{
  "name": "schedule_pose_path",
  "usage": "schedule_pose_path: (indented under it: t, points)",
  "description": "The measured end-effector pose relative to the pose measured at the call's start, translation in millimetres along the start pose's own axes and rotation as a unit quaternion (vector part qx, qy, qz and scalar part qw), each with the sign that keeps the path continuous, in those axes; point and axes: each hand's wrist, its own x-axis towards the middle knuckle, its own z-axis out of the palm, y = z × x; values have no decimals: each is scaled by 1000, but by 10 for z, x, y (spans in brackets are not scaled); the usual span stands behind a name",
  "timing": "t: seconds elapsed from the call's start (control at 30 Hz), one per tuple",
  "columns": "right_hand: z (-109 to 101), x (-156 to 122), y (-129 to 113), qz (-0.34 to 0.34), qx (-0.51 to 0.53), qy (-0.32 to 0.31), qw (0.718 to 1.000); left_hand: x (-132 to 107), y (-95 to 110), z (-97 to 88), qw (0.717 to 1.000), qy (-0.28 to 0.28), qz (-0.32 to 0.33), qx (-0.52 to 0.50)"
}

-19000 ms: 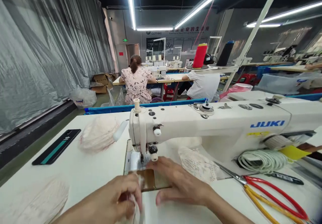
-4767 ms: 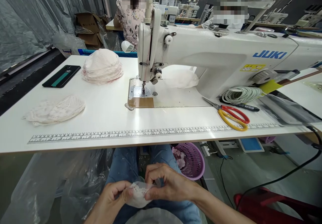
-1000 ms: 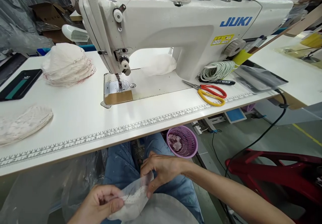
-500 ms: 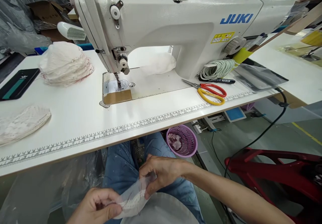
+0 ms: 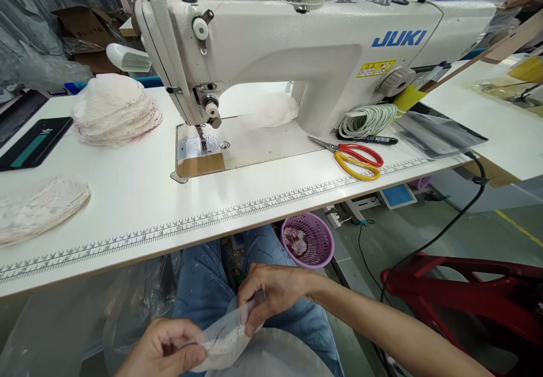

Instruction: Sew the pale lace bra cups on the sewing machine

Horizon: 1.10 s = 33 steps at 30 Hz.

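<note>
Over my lap, a small piece of sheer white fabric [image 5: 227, 337] with a lacy edge and a thin dark line is stretched between both hands. My left hand [image 5: 172, 347] pinches its left end between thumb and fingers. The other end is gripped by my right hand [image 5: 269, 295], thumb below and fingers curled over the top. Beneath the fabric lies a pale, rounded greyish surface [image 5: 280, 357] whose kind I cannot make out. Ahead of my hands stands a white sewing machine [image 5: 271, 32], its presser foot [image 5: 202, 139] over the metal plate with no fabric under it.
On the table [image 5: 139, 196] sit a stack of white fabric pieces [image 5: 114, 108], a lower pile [image 5: 42, 207], a phone [image 5: 36, 142], red-and-yellow scissors [image 5: 356, 159] and a coil of pale cord [image 5: 368, 121]. A purple basket [image 5: 320, 241] with scraps stands on the floor near a red plastic stool [image 5: 445, 292].
The view has shifted slightly, so the machine and table sit a little lower and further right. Both hands keep their hold on the fabric, with hardly any movement.
</note>
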Motion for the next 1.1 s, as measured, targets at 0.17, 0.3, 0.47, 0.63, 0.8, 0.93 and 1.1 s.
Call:
schedule_pose_path:
  t: [0.17,0.3,0.47,0.63,0.8,0.93,1.1]
  points:
    - [22,55,-9,-19,-48,-7,999,-2,190,113,1000,27,-3,-4]
    - [17,50,-22,-13,-21,-15,1000,7,316,151,999,-4,-8,42]
    - [55,64,-82,7,-66,6,998,48,357,183,997,-17,4,81]
    - [70,106,-126,-4,-58,7,998,66,337,200,994,11,14,112]
    - [73,135,-96,18,-43,10,999,107,320,193,991,6,19,133]
    - [78,125,-56,16,11,34,999,106,248,138,990,36,43,132]
    - [86,108,-52,40,11,47,998,90,144,83,989,67,63,117]
